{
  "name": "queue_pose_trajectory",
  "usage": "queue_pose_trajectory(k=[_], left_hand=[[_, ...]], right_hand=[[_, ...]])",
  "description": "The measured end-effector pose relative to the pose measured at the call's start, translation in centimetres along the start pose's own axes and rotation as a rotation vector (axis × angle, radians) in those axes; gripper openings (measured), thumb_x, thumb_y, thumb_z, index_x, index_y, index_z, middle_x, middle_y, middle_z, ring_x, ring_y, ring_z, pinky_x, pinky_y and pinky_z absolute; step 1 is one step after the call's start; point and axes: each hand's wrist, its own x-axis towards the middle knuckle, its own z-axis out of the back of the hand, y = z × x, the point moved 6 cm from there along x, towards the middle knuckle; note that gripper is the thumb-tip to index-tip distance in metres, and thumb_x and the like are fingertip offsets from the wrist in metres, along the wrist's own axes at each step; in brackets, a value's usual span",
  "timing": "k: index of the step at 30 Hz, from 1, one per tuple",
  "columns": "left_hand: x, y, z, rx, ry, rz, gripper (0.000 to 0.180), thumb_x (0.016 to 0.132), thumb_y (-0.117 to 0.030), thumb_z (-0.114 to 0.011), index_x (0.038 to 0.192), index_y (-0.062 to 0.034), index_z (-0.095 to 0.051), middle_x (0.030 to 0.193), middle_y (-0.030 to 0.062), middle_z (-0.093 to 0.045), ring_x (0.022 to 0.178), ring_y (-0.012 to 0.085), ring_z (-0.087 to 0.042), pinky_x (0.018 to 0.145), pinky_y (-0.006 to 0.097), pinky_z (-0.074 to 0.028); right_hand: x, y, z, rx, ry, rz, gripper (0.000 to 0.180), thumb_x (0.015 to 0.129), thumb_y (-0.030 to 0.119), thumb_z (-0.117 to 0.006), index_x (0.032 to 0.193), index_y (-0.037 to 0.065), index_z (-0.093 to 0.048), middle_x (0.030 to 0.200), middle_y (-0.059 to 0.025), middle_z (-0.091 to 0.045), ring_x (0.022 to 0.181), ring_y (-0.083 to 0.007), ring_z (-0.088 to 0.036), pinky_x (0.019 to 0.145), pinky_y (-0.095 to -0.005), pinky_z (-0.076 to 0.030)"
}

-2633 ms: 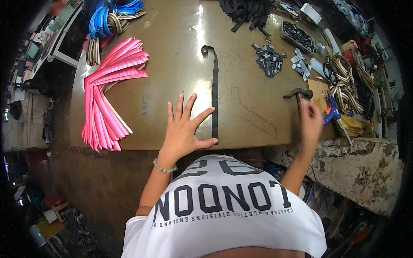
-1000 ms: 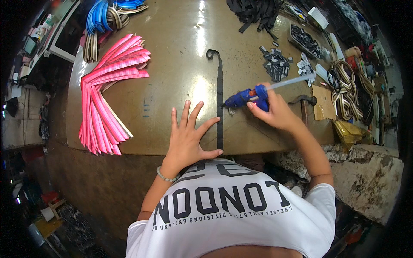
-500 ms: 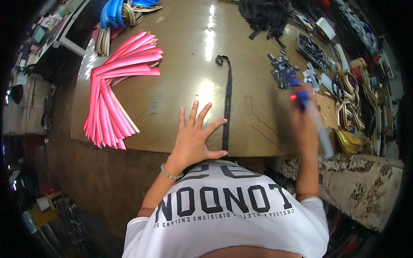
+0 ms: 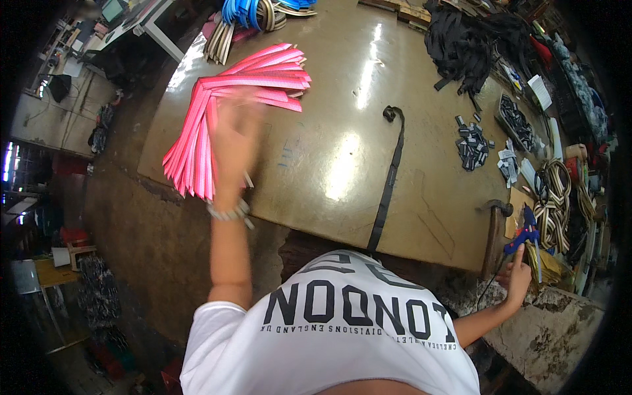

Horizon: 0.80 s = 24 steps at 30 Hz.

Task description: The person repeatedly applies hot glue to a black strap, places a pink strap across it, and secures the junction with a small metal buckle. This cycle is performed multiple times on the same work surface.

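My left hand [image 4: 238, 141], smeared by motion, is over the right side of a folded bundle of pink straps [image 4: 187, 151]; whether its fingers touch them cannot be made out. Down at the right table edge, my right hand [image 4: 517, 278] has its index finger stretched toward a blue hot glue gun [image 4: 525, 238] with a long pale glue stick. The gun lies just beyond the fingertip, its handle close to the finger; the other fingers look loosely bent. A narrow black strap [image 4: 394, 168] runs across the table to my shirt, its far end curled.
A hammer [image 4: 493, 234] lies left of the glue gun. Small dark pieces [image 4: 473, 145] are piled beside a filled tray [image 4: 517, 122]. Black straps [image 4: 454, 46] heap at the far right, blue ones [image 4: 253, 13] at the far left. Coiled striped cords [image 4: 553, 210] lie along the right.
My left hand has left the black strap and moved left over the pink straps. My right hand has brought the glue gun down to the near right table edge; its finger is now stretched out.
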Motion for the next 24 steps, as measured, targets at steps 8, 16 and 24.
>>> queue_pose_trajectory(k=[8,16,24], left_hand=[[8.0,14.5,6.3,0.522,-0.137,-0.074,0.037,0.09,-0.031,-0.068,0.109,-0.0003,-0.071,0.105,0.0223,-0.068,0.1,0.0366,-0.064,0.09,0.043,-0.049],[6.9,1.9,6.3,0.154,-0.206,0.049,0.021,0.093,-0.018,-0.067,0.104,-0.0008,-0.073,0.094,0.0079,-0.074,0.084,0.0119,-0.066,0.078,0.028,-0.052],[-2.6,-20.2,-1.7,-0.239,0.269,-0.621,0.016,0.082,-0.001,-0.073,0.097,-0.0036,-0.072,0.085,0.0106,-0.07,0.072,0.0218,-0.067,0.066,0.03,-0.052]], right_hand=[[-10.7,8.0,-3.4,0.221,0.412,0.401,0.042,0.102,0.033,-0.054,0.115,-0.005,-0.063,0.079,-0.0118,-0.067,0.065,-0.0118,-0.062,0.057,-0.0273,-0.051],[-15.2,18.5,-4.9,0.437,0.327,1.024,0.029,0.094,0.012,-0.063,0.12,-0.001,-0.064,0.108,-0.012,-0.069,0.098,-0.0169,-0.065,0.088,-0.0296,-0.05],[-23.2,27.9,-8.3,0.693,0.153,1.614,0.03,0.088,0.014,-0.071,0.115,0.002,-0.066,0.113,-0.0138,-0.068,0.109,-0.0256,-0.064,0.096,-0.0361,-0.047]])
